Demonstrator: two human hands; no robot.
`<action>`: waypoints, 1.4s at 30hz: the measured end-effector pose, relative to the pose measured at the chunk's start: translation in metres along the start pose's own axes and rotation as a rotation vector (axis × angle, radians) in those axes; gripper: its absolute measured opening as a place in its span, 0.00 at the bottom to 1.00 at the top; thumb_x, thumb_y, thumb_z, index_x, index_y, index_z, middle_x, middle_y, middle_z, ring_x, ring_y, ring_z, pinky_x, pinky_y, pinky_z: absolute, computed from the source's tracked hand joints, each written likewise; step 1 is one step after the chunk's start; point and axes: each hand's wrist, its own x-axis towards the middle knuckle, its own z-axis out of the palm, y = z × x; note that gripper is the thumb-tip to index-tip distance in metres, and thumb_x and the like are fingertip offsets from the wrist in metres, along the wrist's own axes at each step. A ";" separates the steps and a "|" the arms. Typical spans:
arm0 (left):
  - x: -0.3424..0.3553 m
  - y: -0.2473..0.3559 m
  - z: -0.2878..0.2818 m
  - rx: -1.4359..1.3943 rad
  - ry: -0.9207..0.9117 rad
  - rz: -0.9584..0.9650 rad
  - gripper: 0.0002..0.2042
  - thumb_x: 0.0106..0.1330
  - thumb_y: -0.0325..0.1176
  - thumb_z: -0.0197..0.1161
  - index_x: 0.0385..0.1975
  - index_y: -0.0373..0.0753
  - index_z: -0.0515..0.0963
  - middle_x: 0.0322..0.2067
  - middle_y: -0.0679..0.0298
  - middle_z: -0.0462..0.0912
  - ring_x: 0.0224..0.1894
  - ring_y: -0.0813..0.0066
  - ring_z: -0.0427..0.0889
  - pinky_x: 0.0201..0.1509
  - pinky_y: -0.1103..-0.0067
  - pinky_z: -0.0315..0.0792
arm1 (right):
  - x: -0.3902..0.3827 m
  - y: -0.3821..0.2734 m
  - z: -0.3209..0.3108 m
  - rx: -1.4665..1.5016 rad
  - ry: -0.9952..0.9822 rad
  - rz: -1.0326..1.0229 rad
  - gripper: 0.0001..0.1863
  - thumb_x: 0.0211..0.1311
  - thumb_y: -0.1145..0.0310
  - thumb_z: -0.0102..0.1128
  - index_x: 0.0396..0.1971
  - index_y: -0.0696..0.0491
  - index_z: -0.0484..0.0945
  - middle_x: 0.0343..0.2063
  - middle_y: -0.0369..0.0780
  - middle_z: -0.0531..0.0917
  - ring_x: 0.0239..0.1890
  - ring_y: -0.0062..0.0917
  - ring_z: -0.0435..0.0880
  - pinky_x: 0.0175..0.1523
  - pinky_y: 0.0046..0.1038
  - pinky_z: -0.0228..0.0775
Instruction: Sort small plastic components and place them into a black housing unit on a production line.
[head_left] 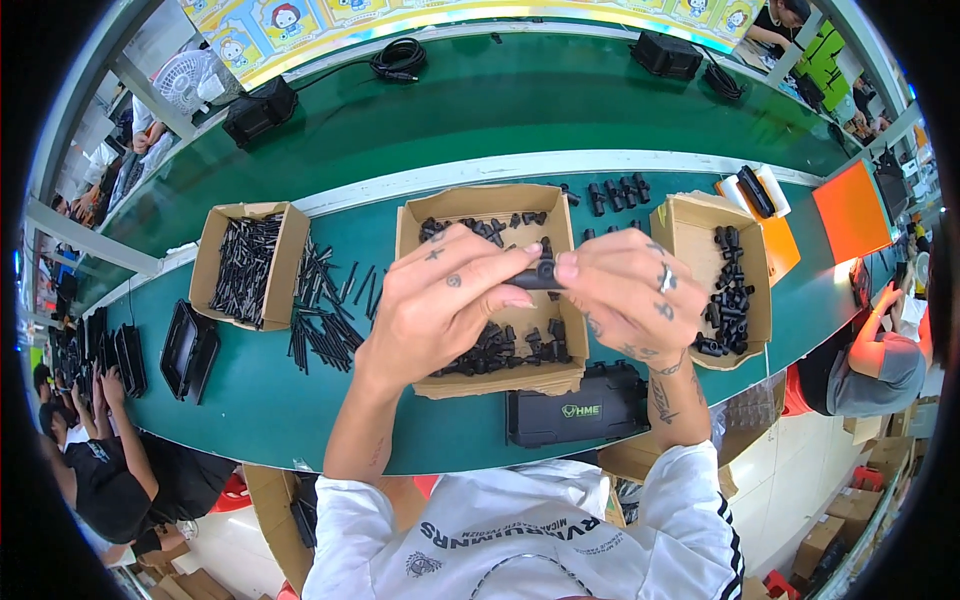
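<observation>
Both my hands are raised over the middle cardboard box (500, 387), which holds small black plastic fittings (485, 352). Between them is a small black cylindrical part (540, 274) with a round knob or hole facing up. My left hand (435, 295) pinches its left end with thumb and forefinger. At the other end, my right hand (640, 290) closes thumb and fingers on the part, and its fingertips partly hide it. A ring sits on one right finger. Below the box lies a closed black case (578, 408).
To the left, a cardboard box (205, 262) holds long black pins, with more pins (322, 338) scattered beside it. A right-hand box (757, 270) holds more fittings. An open black case shell (190, 350) lies far left. Several fittings (615, 192) stand behind. Co-workers sit at both sides.
</observation>
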 end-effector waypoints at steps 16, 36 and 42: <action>-0.002 0.007 0.002 -0.295 0.249 -0.648 0.07 0.69 0.29 0.63 0.39 0.30 0.80 0.26 0.63 0.82 0.30 0.82 0.81 0.36 0.83 0.74 | -0.016 0.036 0.017 -0.021 -0.504 0.421 0.13 0.48 0.77 0.71 0.36 0.58 0.83 0.34 0.45 0.84 0.40 0.38 0.82 0.45 0.34 0.75; -0.005 0.003 0.011 -0.033 0.168 -0.520 0.09 0.75 0.33 0.54 0.38 0.31 0.72 0.25 0.56 0.76 0.24 0.66 0.74 0.30 0.72 0.69 | 0.007 0.018 0.037 0.729 0.126 0.959 0.09 0.50 0.84 0.72 0.29 0.59 0.80 0.32 0.40 0.83 0.35 0.23 0.85 0.41 0.22 0.79; -0.006 0.009 0.013 -0.009 0.205 -0.483 0.09 0.74 0.32 0.55 0.37 0.32 0.72 0.26 0.56 0.76 0.26 0.64 0.76 0.31 0.73 0.70 | 0.007 -0.001 0.036 0.934 0.396 0.829 0.10 0.49 0.85 0.73 0.29 0.59 0.79 0.35 0.41 0.82 0.38 0.23 0.83 0.46 0.25 0.79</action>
